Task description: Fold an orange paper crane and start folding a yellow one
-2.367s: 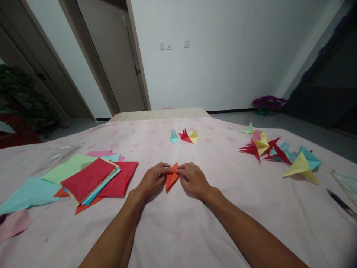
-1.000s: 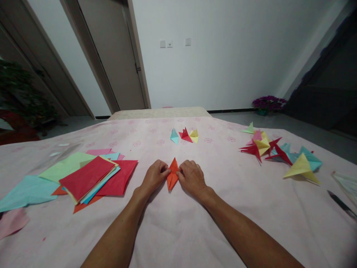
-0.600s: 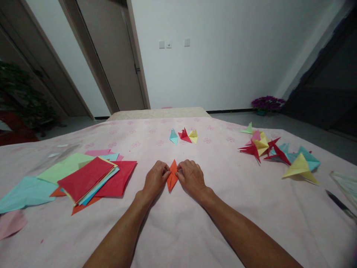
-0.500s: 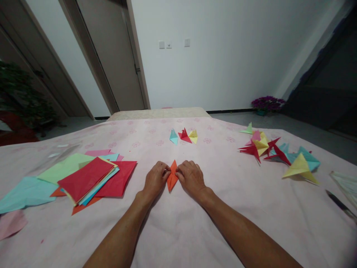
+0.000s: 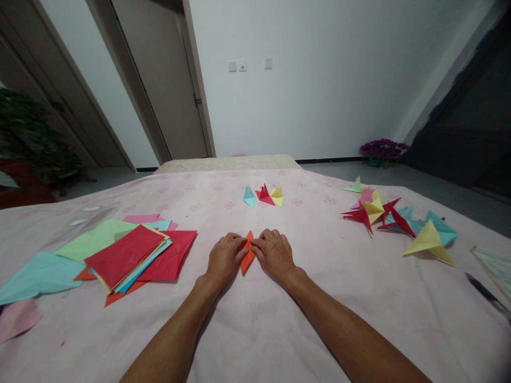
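Note:
A small orange folded paper (image 5: 248, 260), shaped like a narrow diamond, lies on the pink cloth between my hands, one point toward the far edge. My left hand (image 5: 225, 256) grips its left side, with fingertips lying over the paper. On the opposite side my right hand (image 5: 275, 252) pinches the right edge, thumb and finger pressed together there. Fingers cover the middle of the paper, so its creases are partly hidden. Straight beyond stand a light blue folded paper (image 5: 249, 196), a red paper crane (image 5: 264, 194) and a yellow folded paper (image 5: 277, 196).
A stack of coloured paper sheets (image 5: 128, 255) lies to the left, over loose red, green and blue sheets. Several folded paper cranes (image 5: 373, 207) are piled at the right. A dark-bladed knife (image 5: 485, 292) rests near the right edge of the tablecloth (image 5: 319, 330).
My left fingers have shifted slightly right, further over the orange paper. The right hand stays at its edge almost unmoved.

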`<state>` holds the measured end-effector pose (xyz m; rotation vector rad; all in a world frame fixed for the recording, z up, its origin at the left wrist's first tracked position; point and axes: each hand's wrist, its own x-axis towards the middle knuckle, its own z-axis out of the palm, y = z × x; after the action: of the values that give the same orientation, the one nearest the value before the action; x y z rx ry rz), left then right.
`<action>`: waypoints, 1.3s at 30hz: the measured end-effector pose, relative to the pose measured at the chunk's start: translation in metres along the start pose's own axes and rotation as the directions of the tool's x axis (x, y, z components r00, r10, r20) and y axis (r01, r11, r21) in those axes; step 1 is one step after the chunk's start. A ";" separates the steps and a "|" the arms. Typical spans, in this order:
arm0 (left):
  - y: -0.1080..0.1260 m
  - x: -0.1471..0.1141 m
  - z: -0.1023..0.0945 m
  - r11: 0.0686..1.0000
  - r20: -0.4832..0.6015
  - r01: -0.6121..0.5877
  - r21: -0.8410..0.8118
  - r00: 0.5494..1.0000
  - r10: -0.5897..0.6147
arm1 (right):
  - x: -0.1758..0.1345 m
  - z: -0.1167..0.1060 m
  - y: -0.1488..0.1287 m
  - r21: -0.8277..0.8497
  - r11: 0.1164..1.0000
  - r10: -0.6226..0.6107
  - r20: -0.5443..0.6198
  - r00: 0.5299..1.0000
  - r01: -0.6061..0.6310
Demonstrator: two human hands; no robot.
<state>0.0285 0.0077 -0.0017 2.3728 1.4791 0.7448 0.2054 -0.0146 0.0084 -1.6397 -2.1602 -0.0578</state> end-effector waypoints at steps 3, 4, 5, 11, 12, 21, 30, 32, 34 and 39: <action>0.001 -0.002 0.000 0.996 0.023 -0.036 0.079 0.999 0.035 | -0.001 -0.002 -0.001 -0.003 1.000 -0.003 -0.005 1.000 0.003; 0.001 -0.002 0.001 0.993 0.031 -0.052 0.105 0.998 0.049 | -0.001 -0.002 -0.002 -0.006 1.000 -0.002 -0.006 1.000 0.002; 0.001 -0.003 0.001 0.989 0.040 -0.070 0.131 0.997 0.065 | -0.001 -0.003 -0.002 -0.010 1.000 -0.002 -0.006 1.000 0.002; 0.000 -0.007 0.002 0.968 0.123 -0.116 0.223 0.988 0.090 | -0.001 -0.001 -0.002 -0.010 1.000 0.014 -0.009 1.000 -0.015; 0.000 -0.008 0.002 0.968 0.139 -0.118 0.220 0.986 0.089 | -0.001 0.000 -0.001 -0.004 1.000 0.017 -0.012 1.000 -0.017; -0.006 -0.009 0.000 0.957 0.256 -0.156 0.245 0.962 0.092 | -0.003 -0.002 0.002 0.035 0.997 -0.066 -0.016 0.998 0.067; -0.007 -0.010 0.001 0.948 0.261 -0.181 0.263 0.959 0.110 | -0.004 -0.003 -0.001 -0.087 0.962 -0.253 0.072 0.965 0.259; -0.004 -0.011 0.000 0.944 0.252 -0.171 0.282 0.963 0.099 | -0.004 -0.004 -0.003 -0.115 0.956 -0.261 0.089 0.961 0.270; 0.000 -0.011 -0.001 0.941 0.252 -0.182 0.284 0.962 0.110 | -0.005 -0.004 -0.004 -0.121 0.959 -0.246 0.093 0.965 0.256; 0.000 -0.011 -0.004 0.946 0.288 -0.219 0.240 0.947 0.146 | -0.005 -0.004 -0.009 -0.152 0.958 -0.235 0.074 0.969 0.244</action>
<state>0.0226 -0.0022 -0.0012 2.7131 1.3291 0.2523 0.1995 -0.0234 0.0123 -1.4675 -2.4427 -0.2680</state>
